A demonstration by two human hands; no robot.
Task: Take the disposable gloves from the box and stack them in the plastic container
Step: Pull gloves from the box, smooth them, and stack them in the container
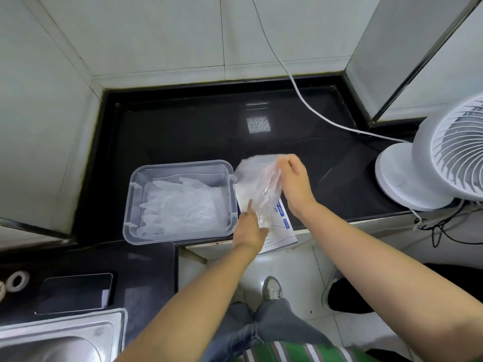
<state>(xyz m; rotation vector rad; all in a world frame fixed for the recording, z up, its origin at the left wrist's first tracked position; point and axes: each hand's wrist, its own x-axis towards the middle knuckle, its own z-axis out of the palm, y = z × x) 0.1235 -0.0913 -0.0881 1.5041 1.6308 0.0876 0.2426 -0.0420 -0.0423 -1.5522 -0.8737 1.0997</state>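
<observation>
A clear plastic container (pixel 180 236) stands on the black counter with several thin transparent gloves (pixel 183 205) piled inside. Just right of it lies the white and blue glove box (pixel 283 231), partly under my hands. A clear disposable glove (pixel 261 184) hangs above the box. My right hand (pixel 296 182) pinches its top edge. My left hand (pixel 249 229) holds its lower end between thumb and fingers, the index finger pointing up along the plastic. The glove is blurred, so its shape is unclear.
A white fan (pixel 441 158) stands at the counter's right end, its white cable (pixel 308 100) crossing the back of the counter. A dark phone (pixel 74 292) lies at the near left beside a steel sink (pixel 60 338). Tiled walls close in the back and left.
</observation>
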